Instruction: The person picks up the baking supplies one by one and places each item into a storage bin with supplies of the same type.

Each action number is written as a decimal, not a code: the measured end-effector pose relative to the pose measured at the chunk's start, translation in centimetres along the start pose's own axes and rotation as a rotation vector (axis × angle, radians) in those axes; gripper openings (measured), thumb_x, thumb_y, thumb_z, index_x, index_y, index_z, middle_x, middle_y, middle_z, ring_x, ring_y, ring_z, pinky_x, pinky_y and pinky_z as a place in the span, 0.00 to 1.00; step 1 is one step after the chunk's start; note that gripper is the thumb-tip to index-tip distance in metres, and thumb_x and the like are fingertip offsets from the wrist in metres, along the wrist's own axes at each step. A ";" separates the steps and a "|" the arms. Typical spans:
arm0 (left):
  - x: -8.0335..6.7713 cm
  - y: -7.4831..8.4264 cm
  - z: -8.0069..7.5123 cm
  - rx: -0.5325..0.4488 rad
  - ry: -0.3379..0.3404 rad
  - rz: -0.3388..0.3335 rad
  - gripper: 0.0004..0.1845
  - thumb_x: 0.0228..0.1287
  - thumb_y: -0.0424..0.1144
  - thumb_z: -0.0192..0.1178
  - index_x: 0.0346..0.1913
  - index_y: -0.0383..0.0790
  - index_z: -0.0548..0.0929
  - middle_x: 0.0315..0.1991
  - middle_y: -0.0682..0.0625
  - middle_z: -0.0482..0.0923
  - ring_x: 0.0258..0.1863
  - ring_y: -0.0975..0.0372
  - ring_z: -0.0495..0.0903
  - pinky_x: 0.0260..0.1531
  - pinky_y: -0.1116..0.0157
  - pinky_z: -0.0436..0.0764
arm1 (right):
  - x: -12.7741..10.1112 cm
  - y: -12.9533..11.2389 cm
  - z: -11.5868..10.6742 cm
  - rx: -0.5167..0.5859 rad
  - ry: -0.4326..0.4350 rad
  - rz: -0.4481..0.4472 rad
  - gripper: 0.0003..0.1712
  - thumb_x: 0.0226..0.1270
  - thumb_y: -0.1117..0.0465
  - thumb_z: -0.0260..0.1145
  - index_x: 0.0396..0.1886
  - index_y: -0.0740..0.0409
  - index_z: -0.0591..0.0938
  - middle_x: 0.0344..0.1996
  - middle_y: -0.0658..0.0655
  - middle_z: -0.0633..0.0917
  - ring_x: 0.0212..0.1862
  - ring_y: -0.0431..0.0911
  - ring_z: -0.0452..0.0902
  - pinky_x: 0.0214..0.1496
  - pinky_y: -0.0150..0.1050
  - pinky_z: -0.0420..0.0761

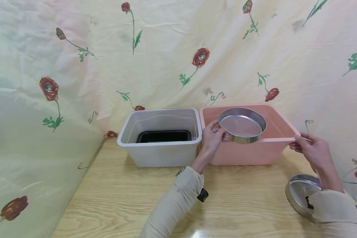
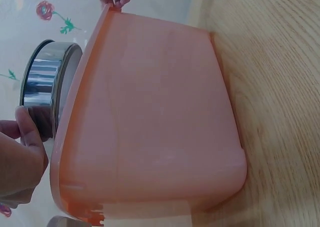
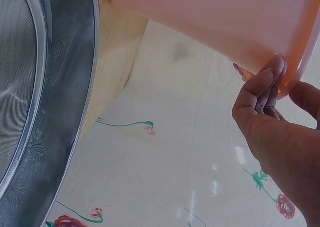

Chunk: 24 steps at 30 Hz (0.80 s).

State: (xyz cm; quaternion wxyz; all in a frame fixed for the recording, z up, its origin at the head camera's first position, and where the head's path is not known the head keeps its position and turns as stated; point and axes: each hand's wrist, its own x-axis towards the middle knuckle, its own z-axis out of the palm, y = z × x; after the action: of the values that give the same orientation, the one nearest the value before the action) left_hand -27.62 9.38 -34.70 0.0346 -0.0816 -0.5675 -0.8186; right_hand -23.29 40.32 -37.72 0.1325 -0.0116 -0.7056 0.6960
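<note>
At centre-left of the head view a white translucent plastic tub (image 1: 160,138) stands on the pale wooden surface (image 1: 122,198), with a black rectangular tray (image 1: 164,136) lying in its bottom. Just to its right, almost touching, stands a pink plastic tub (image 1: 273,148); nothing can be seen lying inside it. The left hand (image 1: 212,137) grips the near-left wall of a round steel sieve with a mesh bottom (image 1: 242,125), holding it tilted above the pink tub's opening. The right hand (image 1: 310,148) pinches the pink tub's right rim corner. At lower right a second round steel sieve (image 1: 300,193) lies at the surface's right edge. Bare wood stretches across the foreground before both tubs; the flowered cloth backdrop (image 1: 77,66) closes in behind and left.
</note>
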 end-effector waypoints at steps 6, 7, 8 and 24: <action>0.2 0.2 0.0 0.010 -0.003 -0.003 0.23 0.59 0.19 0.54 0.59 0.26 0.73 0.19 0.47 0.78 0.17 0.64 0.77 0.20 0.72 0.82 | 0.1 0.0 0.0 -0.030 0.010 0.011 0.27 0.70 0.63 0.58 0.61 0.75 0.64 0.24 0.46 0.86 0.26 0.38 0.83 0.29 0.27 0.82; 0.2 0.2 0.0 0.015 0.000 -0.004 0.23 0.59 0.20 0.55 0.59 0.27 0.73 0.20 0.47 0.78 0.17 0.63 0.77 0.20 0.71 0.82 | 0.1 0.0 0.0 -0.042 0.013 0.018 0.29 0.70 0.62 0.58 0.63 0.77 0.62 0.24 0.46 0.86 0.26 0.38 0.83 0.30 0.27 0.82; 0.3 0.2 0.0 0.019 0.006 -0.005 0.23 0.59 0.20 0.55 0.59 0.27 0.73 0.20 0.47 0.79 0.17 0.63 0.77 0.21 0.71 0.82 | 0.1 0.0 0.0 -0.058 0.014 0.025 0.33 0.71 0.62 0.58 0.65 0.79 0.59 0.24 0.45 0.85 0.26 0.38 0.83 0.30 0.27 0.82; 0.7 0.1 0.1 0.049 0.031 -0.011 0.24 0.61 0.22 0.55 0.62 0.30 0.72 0.20 0.49 0.79 0.18 0.64 0.78 0.24 0.69 0.83 | -0.2 -0.1 0.3 -0.038 0.012 0.000 0.10 0.71 0.63 0.58 0.48 0.60 0.71 0.24 0.46 0.86 0.26 0.38 0.83 0.29 0.26 0.82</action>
State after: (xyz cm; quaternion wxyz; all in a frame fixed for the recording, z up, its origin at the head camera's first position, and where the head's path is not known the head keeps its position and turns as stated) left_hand -28.24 9.44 -34.46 0.0412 -0.0649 -0.5872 -0.8058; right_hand -23.12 40.03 -37.63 0.1365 -0.0181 -0.7179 0.6824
